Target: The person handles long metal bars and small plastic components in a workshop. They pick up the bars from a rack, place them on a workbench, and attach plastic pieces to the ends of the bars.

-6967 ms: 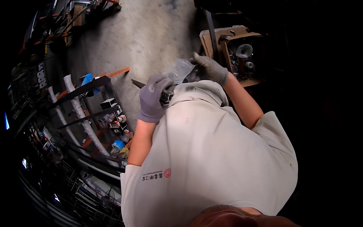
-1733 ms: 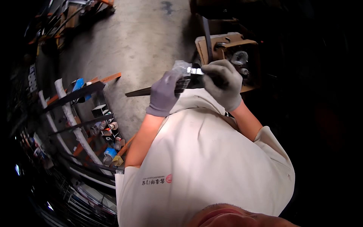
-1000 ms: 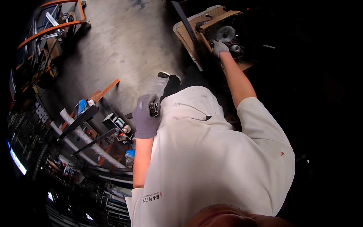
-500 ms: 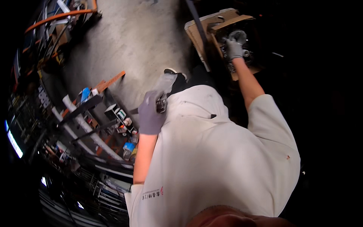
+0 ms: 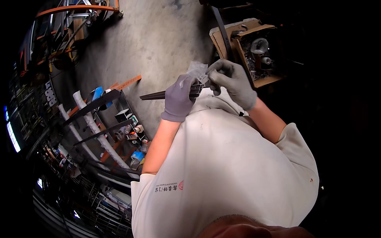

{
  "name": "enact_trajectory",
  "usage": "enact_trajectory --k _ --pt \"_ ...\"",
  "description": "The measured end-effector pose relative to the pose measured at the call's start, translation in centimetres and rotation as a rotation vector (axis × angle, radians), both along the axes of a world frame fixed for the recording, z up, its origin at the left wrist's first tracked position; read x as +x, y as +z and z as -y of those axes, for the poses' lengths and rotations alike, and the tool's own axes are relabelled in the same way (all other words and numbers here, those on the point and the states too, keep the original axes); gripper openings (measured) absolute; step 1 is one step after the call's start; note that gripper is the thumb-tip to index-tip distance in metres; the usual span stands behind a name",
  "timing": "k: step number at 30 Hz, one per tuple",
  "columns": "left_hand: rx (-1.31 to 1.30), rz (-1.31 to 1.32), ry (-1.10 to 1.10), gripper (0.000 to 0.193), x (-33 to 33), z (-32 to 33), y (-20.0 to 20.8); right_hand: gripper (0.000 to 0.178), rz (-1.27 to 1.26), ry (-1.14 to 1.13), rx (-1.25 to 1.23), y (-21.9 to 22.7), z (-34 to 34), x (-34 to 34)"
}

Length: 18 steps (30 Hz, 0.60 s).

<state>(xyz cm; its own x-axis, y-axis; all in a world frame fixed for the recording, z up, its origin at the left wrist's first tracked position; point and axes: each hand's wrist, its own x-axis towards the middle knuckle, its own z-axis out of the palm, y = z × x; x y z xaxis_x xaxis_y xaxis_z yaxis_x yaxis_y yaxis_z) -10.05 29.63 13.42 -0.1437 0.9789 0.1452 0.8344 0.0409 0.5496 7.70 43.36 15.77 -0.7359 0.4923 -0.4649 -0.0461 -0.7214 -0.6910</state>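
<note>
My gloved left hand [image 5: 178, 99] is closed round a dark, slotted metal profile [image 5: 152, 96], whose long end sticks out to the left. A crumpled clear plastic bag [image 5: 197, 70] also sits in that hand, rising above its fingers. Close by on the right, my gloved right hand [image 5: 236, 83] has its fingers bent into a pinch near the profile's end and the bag. Whatever is between those fingertips is too small to make out. Both hands are in front of my waist.
An open cardboard box [image 5: 270, 80] at the right holds small dark pieces, a clear plastic bag [image 5: 260, 45] and a white roll [image 5: 266, 60]. A dark bar [image 5: 220, 29] leans beside it. On the left are white-wrapped bars [image 5: 93, 125], dark profiles [image 5: 93, 107] and an orange rack [image 5: 79, 8].
My right hand has come out of the cardboard box and moved left to the profile. My left hand has shifted right and up, still holding the profile and bag.
</note>
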Motion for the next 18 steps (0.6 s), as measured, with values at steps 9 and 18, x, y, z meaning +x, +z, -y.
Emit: enact_trajectory --k 9,18 --pt "0.039 -0.005 0.022 0.037 -1.2 1.4 0.0 0.027 0.438 -0.064 0.811 -1.1 4.3 -2.8" --pt "0.02 0.075 0.027 0.032 -1.1 0.9 -0.4 0.03 0.63 0.14 1.341 -0.9 3.5 -2.4"
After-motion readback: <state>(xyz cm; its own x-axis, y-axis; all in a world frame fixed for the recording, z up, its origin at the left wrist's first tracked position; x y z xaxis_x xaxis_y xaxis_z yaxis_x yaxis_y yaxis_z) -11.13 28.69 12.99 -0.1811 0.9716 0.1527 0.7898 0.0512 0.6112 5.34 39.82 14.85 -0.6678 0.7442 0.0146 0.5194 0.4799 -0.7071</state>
